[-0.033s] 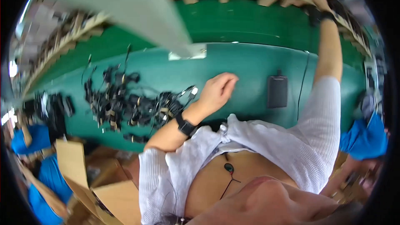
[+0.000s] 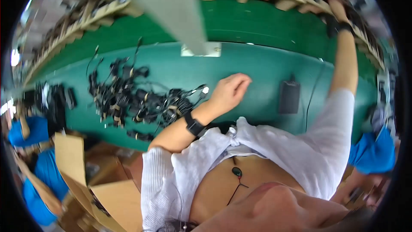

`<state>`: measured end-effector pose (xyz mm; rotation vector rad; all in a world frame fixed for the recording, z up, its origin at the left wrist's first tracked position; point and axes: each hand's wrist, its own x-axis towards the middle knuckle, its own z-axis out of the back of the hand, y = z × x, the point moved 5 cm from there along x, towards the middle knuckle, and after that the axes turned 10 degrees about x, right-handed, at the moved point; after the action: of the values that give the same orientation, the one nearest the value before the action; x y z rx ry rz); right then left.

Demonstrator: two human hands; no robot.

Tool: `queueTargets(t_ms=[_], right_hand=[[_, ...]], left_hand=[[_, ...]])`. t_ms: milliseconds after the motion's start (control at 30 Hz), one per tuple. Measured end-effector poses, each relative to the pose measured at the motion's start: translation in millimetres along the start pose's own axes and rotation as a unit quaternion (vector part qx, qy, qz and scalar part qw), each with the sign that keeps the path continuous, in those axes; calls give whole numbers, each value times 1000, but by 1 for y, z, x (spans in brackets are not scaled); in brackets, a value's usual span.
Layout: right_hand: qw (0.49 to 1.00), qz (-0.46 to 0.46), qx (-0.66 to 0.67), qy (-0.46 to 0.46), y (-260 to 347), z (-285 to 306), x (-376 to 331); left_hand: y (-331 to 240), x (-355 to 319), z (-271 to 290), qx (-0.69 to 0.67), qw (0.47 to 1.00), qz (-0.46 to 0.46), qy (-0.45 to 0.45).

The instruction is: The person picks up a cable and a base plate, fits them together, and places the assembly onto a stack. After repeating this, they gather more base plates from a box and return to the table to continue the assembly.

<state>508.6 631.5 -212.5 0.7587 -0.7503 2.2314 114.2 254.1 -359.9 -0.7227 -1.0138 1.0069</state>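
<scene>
My left hand (image 2: 232, 91) is held over the green tabletop (image 2: 253, 62), its fingers curled in and nothing visible in them. Beside its wrist lies a tangled heap of black cables (image 2: 148, 103), some bundled with tan ties. A pale cable end (image 2: 205, 90) sticks out of the heap close to that hand. My right hand (image 2: 337, 8) reaches far out to the row of bins (image 2: 309, 7) at the upper right; its fingers are blurred and partly hidden there. Nearer to me on the right rests a flat black rectangular box (image 2: 289, 97) with a short stub on its far edge.
A thin black cord (image 2: 310, 99) runs along the table right of the black box. A grey post (image 2: 182, 17) rises from a metal bracket at the table's far edge. An open cardboard box (image 2: 71, 159) stands at lower left. People in blue (image 2: 372, 152) are at both sides.
The whole view has shifted slightly, so the bins and post appear farther right. My right hand is still at the bins, and the left keeps its curled pose.
</scene>
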Motion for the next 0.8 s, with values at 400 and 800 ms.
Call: queueTargets(t_ms=[400,800], right_hand=[[848,196,438,226,537,95,62],[773,-107,500,375,686,-56,122]], left_hand=[[30,-13,1,211,958,-125,-150],[46,-7,-16,-179,978,-100,33]])
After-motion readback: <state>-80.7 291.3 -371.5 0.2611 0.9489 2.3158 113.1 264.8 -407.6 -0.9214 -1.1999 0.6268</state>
